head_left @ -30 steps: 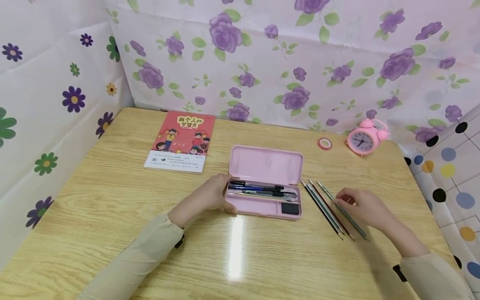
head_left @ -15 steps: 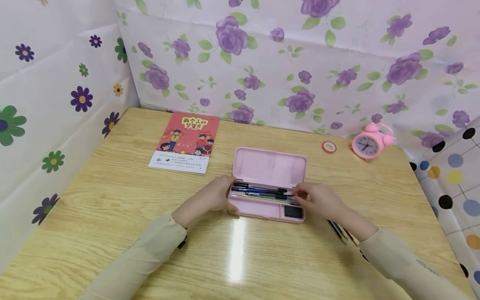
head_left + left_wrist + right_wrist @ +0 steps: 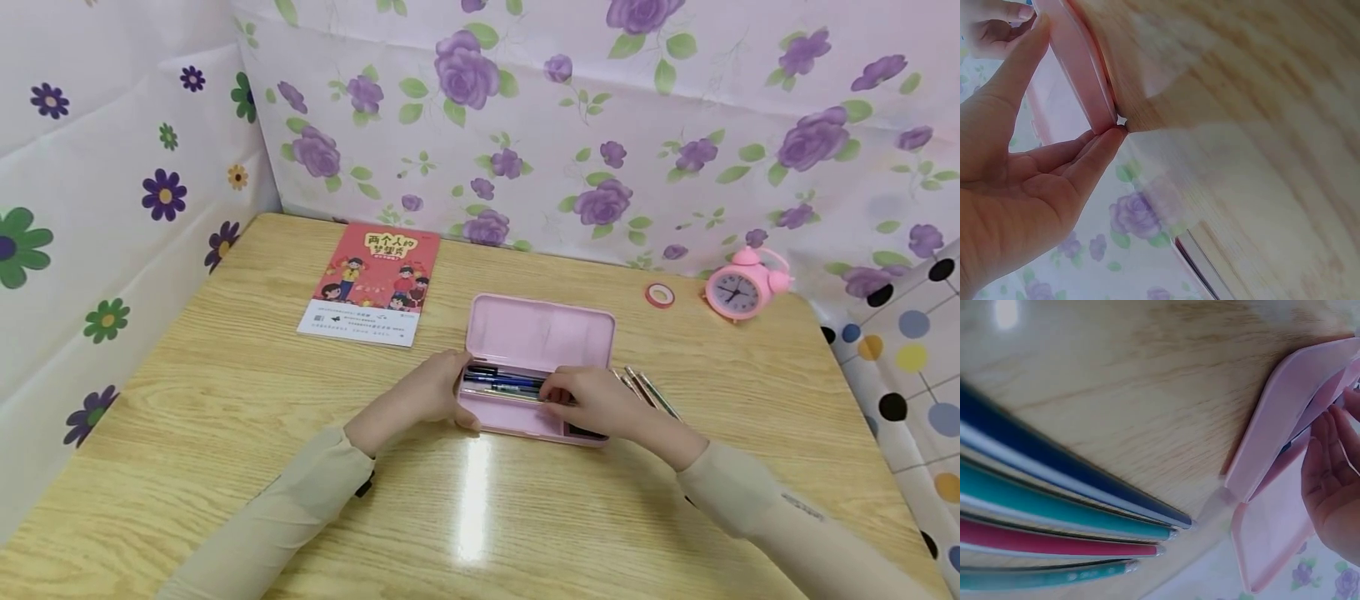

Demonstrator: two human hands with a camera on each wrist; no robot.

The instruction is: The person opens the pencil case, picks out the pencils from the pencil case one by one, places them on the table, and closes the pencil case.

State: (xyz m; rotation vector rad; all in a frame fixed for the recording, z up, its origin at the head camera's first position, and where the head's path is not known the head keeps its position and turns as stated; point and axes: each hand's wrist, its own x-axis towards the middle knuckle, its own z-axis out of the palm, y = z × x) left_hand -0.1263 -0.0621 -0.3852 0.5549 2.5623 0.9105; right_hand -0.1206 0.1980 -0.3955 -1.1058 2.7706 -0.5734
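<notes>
An opened pink pencil case (image 3: 540, 335) lies on the table, its lid tipped back. My left hand (image 3: 431, 387) grips its left end; in the left wrist view, the thumb and fingers hold the case's edge. My right hand (image 3: 600, 402) reaches into the tray with its fingertips among the pens, including a blue pen (image 3: 504, 379). Those fingertips partly cover the pens, so whether one is pinched is unclear. A black eraser (image 3: 581, 432) is mostly hidden below the hand. Several pencils (image 3: 1072, 487) lie side by side on the table, right of the case.
A red booklet (image 3: 375, 279) lies at the back left. Toward the back right are a roll of pink tape (image 3: 648, 293) and a pink alarm clock (image 3: 738, 293). Flowered cloth (image 3: 540, 125) hangs behind the wooden table (image 3: 360, 517).
My right hand has left the pencils on the right and moved left into the case, then further along the pens. The left hand keeps its grip on the case.
</notes>
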